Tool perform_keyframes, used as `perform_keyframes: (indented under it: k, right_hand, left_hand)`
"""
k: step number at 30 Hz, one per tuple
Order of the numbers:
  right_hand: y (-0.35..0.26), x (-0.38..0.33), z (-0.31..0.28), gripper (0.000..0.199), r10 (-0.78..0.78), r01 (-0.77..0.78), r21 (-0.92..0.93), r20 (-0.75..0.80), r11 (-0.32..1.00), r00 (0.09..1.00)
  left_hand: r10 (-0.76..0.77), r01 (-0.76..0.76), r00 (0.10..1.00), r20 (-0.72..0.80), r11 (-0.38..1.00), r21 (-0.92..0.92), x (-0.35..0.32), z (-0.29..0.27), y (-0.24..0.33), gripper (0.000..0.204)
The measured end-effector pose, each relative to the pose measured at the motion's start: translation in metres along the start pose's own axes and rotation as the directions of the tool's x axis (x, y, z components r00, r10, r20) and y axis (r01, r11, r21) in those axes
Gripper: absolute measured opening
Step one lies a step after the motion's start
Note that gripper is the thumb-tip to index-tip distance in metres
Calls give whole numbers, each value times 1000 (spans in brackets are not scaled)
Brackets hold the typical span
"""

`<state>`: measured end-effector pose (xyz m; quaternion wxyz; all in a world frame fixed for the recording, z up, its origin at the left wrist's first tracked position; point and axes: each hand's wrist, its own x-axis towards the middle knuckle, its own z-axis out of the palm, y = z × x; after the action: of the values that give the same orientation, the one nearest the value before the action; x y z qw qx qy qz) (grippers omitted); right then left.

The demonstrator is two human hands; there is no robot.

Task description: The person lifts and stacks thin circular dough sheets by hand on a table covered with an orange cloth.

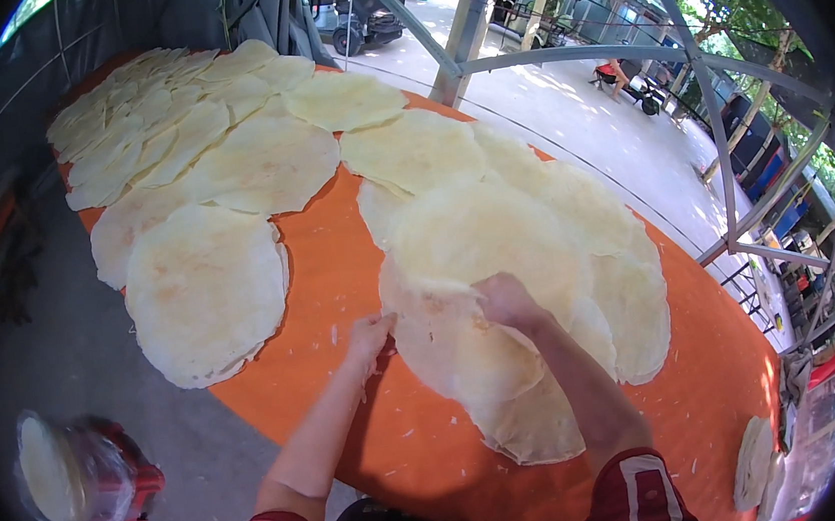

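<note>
Head view, looking down on a long orange table [341, 298] covered with thin, pale round flatbreads.

Left hand [369, 337]: fingers curled at the left edge of the nearest flatbread [467, 356], touching its rim where it meets the orange surface. Whether the fingers pinch the edge or only rest on it, cannot tell.

Right hand [508, 302]: lies on top of the same flatbread near its upper edge, fingers bent and pressed into the sheet, which is wrinkled there. Looks like a pinch on a fold of the bread; thumb hidden.

Nearest flatbread: lies on the near part of the table, overlapping a stack of similar rounds [525, 230] behind and to the right of it; another round pokes out below it toward the table's near edge.

Other rounds: one large flatbread [204, 291] to the left, apart from the hands; many more overlap in rows toward the far end [172, 113].

Off the table, lower left: a red stool [127, 479] holding a bagged stack of rounds [51, 472], blurred
</note>
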<state>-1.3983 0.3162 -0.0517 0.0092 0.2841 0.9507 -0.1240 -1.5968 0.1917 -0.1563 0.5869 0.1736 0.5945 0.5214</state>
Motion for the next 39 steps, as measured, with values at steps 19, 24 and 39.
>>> perform_keyframes:
  k: [19, 24, 39]
  right_hand:
    - [-182, -127, 41, 19, -226, 254, 93, -241, 963, 944]
    - [-172, -178, -67, 12, -240, 331, 455, -247, 827, 939]
    - [102, -684, 33, 30, 999, -120, 992, -50, 50, 2]
  left_hand:
    - [341, 304, 758, 556, 570, -763, -45, 62, -46, 67]
    - [387, 93, 804, 451, 667, -739, -79, 55, -19, 68]
    - [182, -198, 813, 553, 980, -31, -174, 407, -145, 41]
